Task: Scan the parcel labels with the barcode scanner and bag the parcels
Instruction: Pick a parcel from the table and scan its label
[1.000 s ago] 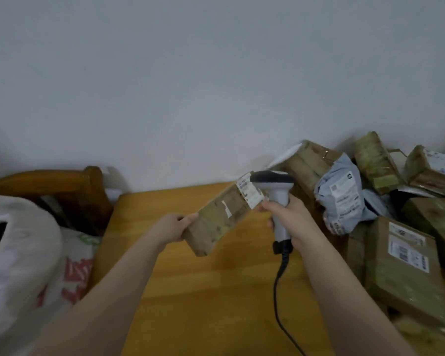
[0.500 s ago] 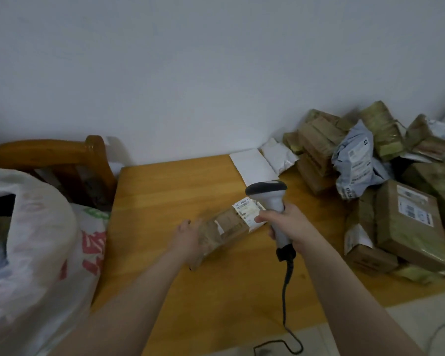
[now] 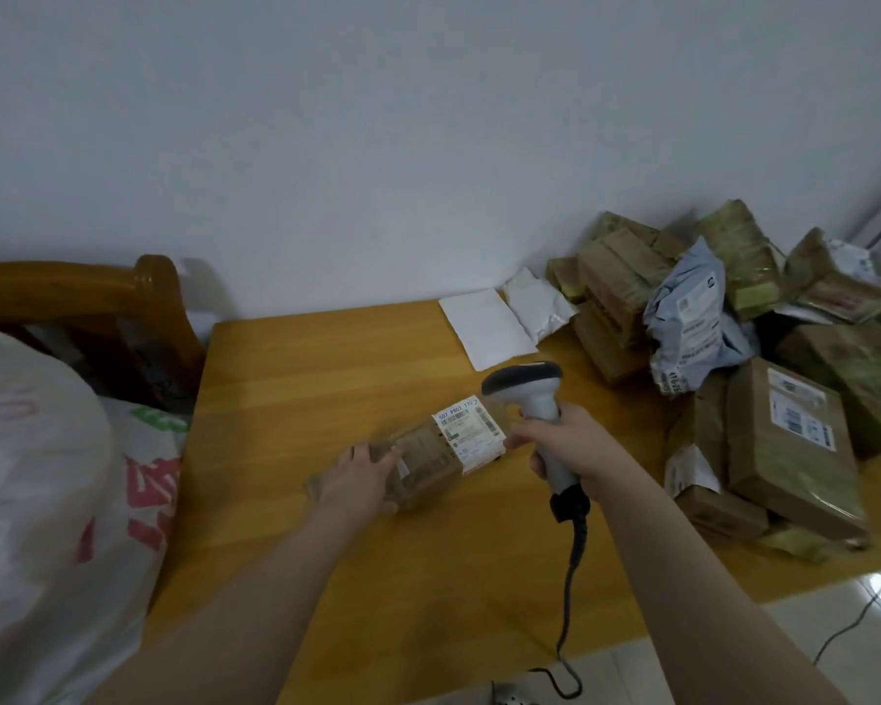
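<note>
On the table's (image 3: pixel 286 379) middle lies the parcel (image 3: pixel 428 457), label (image 3: pixel 469 429) up, the left hand (image 3: pixel 357 475) resting on it. Beside it the right hand (image 3: pixel 565 445) grips the scanner (image 3: pixel 532 391). A parcel pile (image 3: pixel 764 429) crowds the table's right end.

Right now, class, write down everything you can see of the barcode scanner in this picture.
The barcode scanner is a pistol-shaped handheld of pale grey plastic with a dark cap on its head. It is tilted, head uppermost, above the wooden table, the right hand gripping its handle. Its head sits beside the white label on the parcel. A black cable runs from its base down past the table edge.
</note>
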